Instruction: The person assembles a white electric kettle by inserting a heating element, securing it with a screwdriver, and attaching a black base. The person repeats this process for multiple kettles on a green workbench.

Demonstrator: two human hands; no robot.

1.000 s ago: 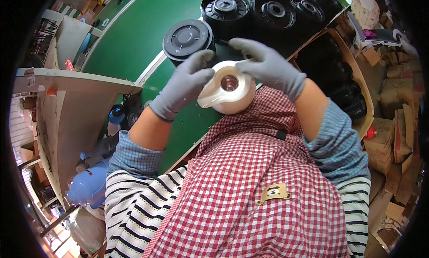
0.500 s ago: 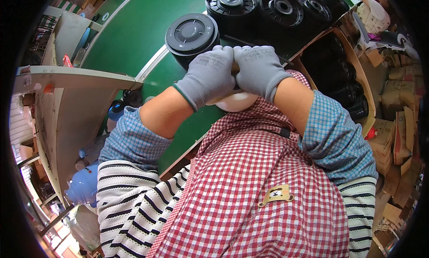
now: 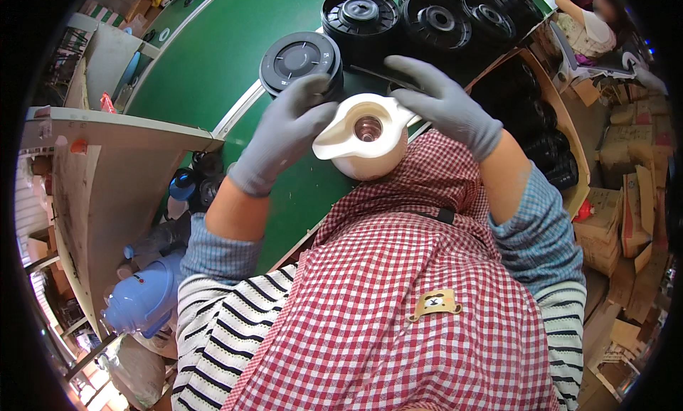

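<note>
A white vacuum jug (image 3: 371, 171) stands upright on the green bench, close against my apron. Its top is uncovered, so the shiny reddish inside of the neck shows, and the pouring lip points left. On the spout side, my left hand (image 3: 288, 130), in a grey glove, has its fingers apart and the thumb near the rim. My right hand (image 3: 449, 107), gloved alike, is spread beyond the jug's far right side, by the handle. Whether either hand touches the jug is unclear. Neither hand holds anything.
A stack of round black parts (image 3: 299, 59) stands behind my left hand. More black round parts (image 3: 359, 13) line the back right. At the right is a carton (image 3: 565, 119) of dark pieces. A grey panel (image 3: 128, 169) and a blue jug (image 3: 146, 294) are at left; another person (image 3: 587, 27) sits far right.
My two fists, closed together above the jug, have parted to either side and opened. The jug's mouth and spout have come into sight.
</note>
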